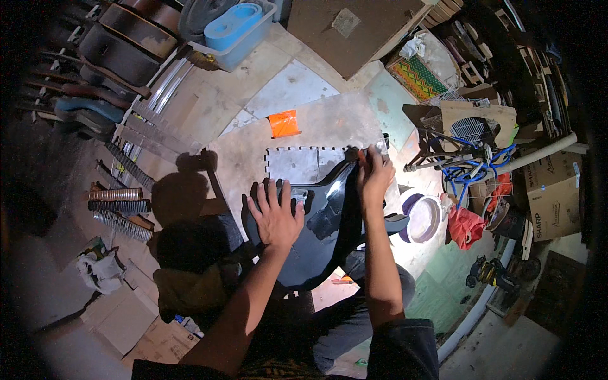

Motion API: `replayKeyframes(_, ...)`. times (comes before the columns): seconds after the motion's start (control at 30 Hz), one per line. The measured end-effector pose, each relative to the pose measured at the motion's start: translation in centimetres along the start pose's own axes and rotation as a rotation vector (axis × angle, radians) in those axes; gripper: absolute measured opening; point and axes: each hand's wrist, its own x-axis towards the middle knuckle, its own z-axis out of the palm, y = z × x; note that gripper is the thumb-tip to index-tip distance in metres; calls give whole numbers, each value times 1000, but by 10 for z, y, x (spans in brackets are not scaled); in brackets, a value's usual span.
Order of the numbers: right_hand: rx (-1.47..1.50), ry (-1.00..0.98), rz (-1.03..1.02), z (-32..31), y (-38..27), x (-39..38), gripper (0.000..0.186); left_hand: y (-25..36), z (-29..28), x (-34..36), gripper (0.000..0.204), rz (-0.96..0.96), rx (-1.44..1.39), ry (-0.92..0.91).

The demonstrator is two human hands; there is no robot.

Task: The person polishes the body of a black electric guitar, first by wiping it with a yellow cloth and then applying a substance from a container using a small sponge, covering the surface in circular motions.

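Observation:
A glossy black guitar body (pixel 316 244) lies across my lap, over a low work surface. My left hand (pixel 277 215) rests flat on its broad end with the fingers spread, beside a small greyish patch (pixel 299 197) on the black surface. At the tip of the far horn, my right hand (pixel 377 172) is closed with fingers bent around the edge. A small orange-red piece (pixel 362 156) shows between those fingers; its kind is not clear. Beyond the body lie a grey foam mat (pixel 294 163) with toothed edges and a bright orange sheet (pixel 283 123).
A round white-and-purple tub (pixel 422 218) stands close to my right forearm. Farther right are tangled blue tubing (pixel 465 170), a red cloth (pixel 465 226) and a cardboard box (pixel 552 196). Guitar bodies (pixel 120 54) line the far left. Coil springs (pixel 120 206) lie left.

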Motion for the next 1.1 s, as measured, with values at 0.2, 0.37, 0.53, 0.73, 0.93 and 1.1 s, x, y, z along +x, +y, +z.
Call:
replayKeyframes(0.2,85,-106,36,-12,-48,-90,41,-3,3,1,62,-36,2,1)
replayKeyframes(0.37,-14,71,14,10,31,-9,41,6,2,-2,62,17,-4,-20)
replayKeyframes(0.53,-39,-228,-56,-15,-42,-91,72,-3,3,1,62,-31,15,-23)
replayKeyframes(0.73,86,37,-37,9,2,3,41,4,1,2,62,-12,-2,-32)
replayKeyframes(0.93,-41,-214,-81,-7,-29,-88,63,-5,2,-1,61,-34,22,-11)
replayKeyframes(1.1,51,57,-75,31,64,-21,39,10,3,-4,61,17,-20,-27)
